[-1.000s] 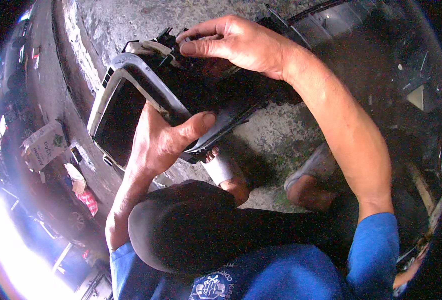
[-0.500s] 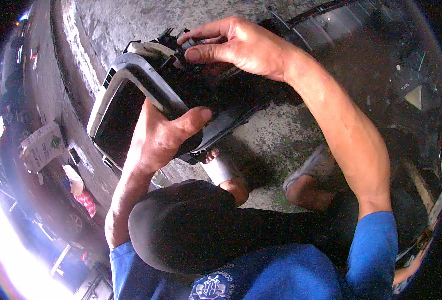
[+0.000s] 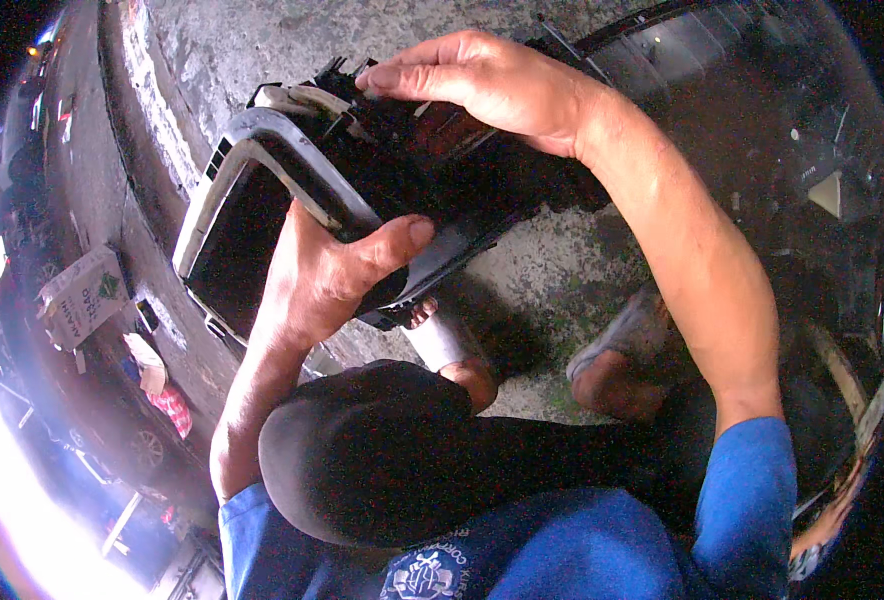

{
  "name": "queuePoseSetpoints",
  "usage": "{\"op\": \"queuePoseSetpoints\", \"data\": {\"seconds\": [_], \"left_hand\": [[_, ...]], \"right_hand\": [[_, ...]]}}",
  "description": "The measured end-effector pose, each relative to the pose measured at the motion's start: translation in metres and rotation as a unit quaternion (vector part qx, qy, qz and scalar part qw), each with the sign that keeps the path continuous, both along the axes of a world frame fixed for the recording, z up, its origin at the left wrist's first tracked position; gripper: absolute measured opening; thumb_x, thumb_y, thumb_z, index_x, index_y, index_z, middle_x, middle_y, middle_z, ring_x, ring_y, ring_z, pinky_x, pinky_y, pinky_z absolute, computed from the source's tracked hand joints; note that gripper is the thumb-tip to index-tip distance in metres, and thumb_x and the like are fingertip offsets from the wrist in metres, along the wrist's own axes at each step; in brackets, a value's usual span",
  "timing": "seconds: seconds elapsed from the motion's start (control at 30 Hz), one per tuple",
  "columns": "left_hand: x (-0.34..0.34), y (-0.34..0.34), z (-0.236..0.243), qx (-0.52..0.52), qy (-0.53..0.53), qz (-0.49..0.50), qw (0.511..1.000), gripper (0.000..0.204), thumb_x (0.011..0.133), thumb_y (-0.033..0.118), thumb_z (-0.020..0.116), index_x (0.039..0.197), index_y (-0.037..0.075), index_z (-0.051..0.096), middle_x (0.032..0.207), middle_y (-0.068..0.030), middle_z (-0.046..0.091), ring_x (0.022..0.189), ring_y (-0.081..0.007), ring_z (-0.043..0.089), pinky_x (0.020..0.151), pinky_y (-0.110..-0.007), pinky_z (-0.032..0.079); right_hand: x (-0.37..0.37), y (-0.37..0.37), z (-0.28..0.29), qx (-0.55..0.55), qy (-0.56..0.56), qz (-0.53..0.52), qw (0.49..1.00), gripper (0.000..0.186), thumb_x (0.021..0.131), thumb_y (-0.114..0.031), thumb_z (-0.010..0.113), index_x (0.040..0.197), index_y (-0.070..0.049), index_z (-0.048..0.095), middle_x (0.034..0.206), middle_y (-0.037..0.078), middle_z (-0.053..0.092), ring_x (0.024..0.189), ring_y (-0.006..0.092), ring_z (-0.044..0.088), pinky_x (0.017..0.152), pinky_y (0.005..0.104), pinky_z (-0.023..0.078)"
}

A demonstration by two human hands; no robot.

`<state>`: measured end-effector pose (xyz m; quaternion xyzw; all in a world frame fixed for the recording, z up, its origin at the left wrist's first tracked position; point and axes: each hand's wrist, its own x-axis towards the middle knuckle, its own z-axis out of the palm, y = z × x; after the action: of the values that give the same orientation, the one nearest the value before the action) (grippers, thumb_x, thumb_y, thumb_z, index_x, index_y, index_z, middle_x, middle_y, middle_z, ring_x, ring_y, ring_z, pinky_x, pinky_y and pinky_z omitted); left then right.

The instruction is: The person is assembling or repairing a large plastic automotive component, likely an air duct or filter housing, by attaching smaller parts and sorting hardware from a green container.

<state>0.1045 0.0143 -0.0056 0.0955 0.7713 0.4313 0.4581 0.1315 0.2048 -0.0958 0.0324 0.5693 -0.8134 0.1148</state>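
Observation:
A long black plastic housing (image 3: pixel 412 250) with a rounded, grey-lined rectangular opening at its left end lies across my view above my knee. My left hand (image 3: pixel 317 270) is wrapped round that opening's end, thumb lying over the frame and fingers hidden inside or beneath. My right hand (image 3: pixel 472 85) reaches over the top, its thumb and fingertips drawn together at small black fittings (image 3: pixel 337 70) on the upper edge; what they pinch is too small to make out. A pale hose or strip (image 3: pixel 292 98) lies just left of those fingertips.
My feet (image 3: pixel 442 340) in pale footwear rest on stained concrete (image 3: pixel 532 290). At left are a cardboard box (image 3: pixel 82 300), a red-and-white wrapper (image 3: pixel 170 408) and a car wheel (image 3: pixel 147 445). A large dark glossy panel (image 3: pixel 802 100) fills the right side.
My right thumb and fingertips have shifted slightly upward and closer together, covering the small grey piece seen between them half a second ago. My left hand and the housing are almost unmoved.

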Motion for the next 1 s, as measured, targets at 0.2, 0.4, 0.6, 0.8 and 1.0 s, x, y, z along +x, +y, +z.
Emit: {"op": "queuePoseSetpoints", "data": {"seconds": [0.2,0.4,0.6,0.8,1.0], "left_hand": [[0.002,0.006,-0.002,0.061,0.012,0.008,0.998,0.058,0.072,0.023,0.073,0.119,-0.005,0.052,0.103,-0.0088,0.063,0.091,-0.0173,0.059,0.083,-0.031,0.048],[0.001,0.004,-0.014,-0.058,0.044,-0.033,0.997,0.042,0.078,0.017,0.066,0.113,-0.004,0.058,0.102,-0.0096,0.064,0.091,-0.0176,0.057,0.084,-0.032,0.046],[-0.024,-0.063,-0.044,-0.078,0.149,-0.019,0.986,0.067,0.087,0.029,0.063,0.138,-0.003,0.033,0.121,-0.0129,0.051,0.105,-0.0222,0.048,0.094,-0.032,0.038],[-0.027,-0.047,-0.054,-0.132,0.138,-0.013,0.982,0.074,0.082,0.031,0.068,0.138,-0.003,0.032,0.129,-0.0155,0.048,0.109,-0.0259,0.047,0.097,-0.035,0.036],[-0.032,-0.057,-0.061,-0.089,0.125,-0.005,0.988,0.073,0.082,0.031,0.068,0.137,-0.003,0.034,0.128,-0.016,0.048,0.109,-0.0268,0.048,0.096,-0.035,0.037]], "right_hand": [[0.002,0.001,0.014,-0.008,-0.042,0.005,0.999,0.042,0.086,-0.038,0.064,0.116,-0.009,0.063,0.102,0.0,0.066,0.081,0.0101,0.06,0.071,0.0264,0.049],[-0.007,-0.008,-0.022,0.107,0.02,-0.041,0.993,0.044,0.077,-0.034,0.073,0.109,-0.005,0.066,0.091,0.006,0.067,0.08,0.0139,0.06,0.073,0.0283,0.049],[-0.016,-0.021,-0.011,0.088,0.107,-0.086,0.987,0.04,0.073,-0.035,0.076,0.097,-0.005,0.069,0.092,0.01,0.069,0.083,0.0209,0.063,0.075,0.0339,0.049],[-0.009,-0.012,-0.007,0.064,0.061,-0.088,0.992,0.039,0.07,-0.033,0.079,0.094,-0.005,0.069,0.087,0.007,0.067,0.082,0.0182,0.061,0.072,0.0326,0.047],[-0.007,-0.011,0.001,0.065,0.048,-0.084,0.993,0.037,0.07,-0.031,0.079,0.095,-0.005,0.069,0.087,0.006,0.066,0.084,0.0179,0.059,0.073,0.0329,0.046]]}}
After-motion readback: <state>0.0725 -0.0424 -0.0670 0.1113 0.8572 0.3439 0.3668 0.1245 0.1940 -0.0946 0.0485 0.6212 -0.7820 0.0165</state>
